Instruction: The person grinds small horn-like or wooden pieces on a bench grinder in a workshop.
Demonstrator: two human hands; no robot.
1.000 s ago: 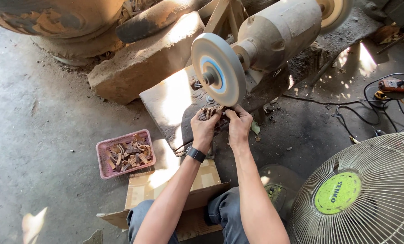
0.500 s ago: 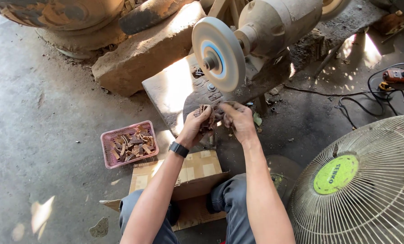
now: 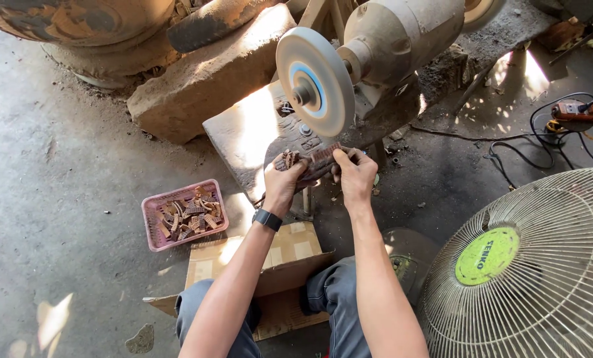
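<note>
1. Starting at the left: pink basket (image 3: 184, 214) sits on the concrete floor (image 3: 58, 199), full of small brown ridged pieces, well apart from the hands. It looks parked in the same spot vs a sec ago; only the camera view shifted.
2. Cardboard box (image 3: 270, 255) lies flattened under the person's knees, just right of the basket.
3. Left hand (image 3: 284, 182), w/ black watch on the wrist, is clenched around a bunch of the small brown pieces (image 3: 288, 160), held just below the buffing wheel (image 3: 314, 79).
4. Change: a sec ago both hands were bunched together w/ everything cupped. Now they've split a bit and one ridged strip (image 3: 324, 154) is spanned between them, up near the wheel's lower edge. Can't tell if it's actually touching. Imo that reads as one piece singled out for the wheel, rest kept in reserve.
5. Right hand (image 3: 354, 174) pinches the strip's right end w/ fingertips, grasping it, not released.
6. Far right: big fan (image 3: 528, 272) beside the person's leg, plus black cables (image 3: 541, 142) on the floor, well clear.
</note>
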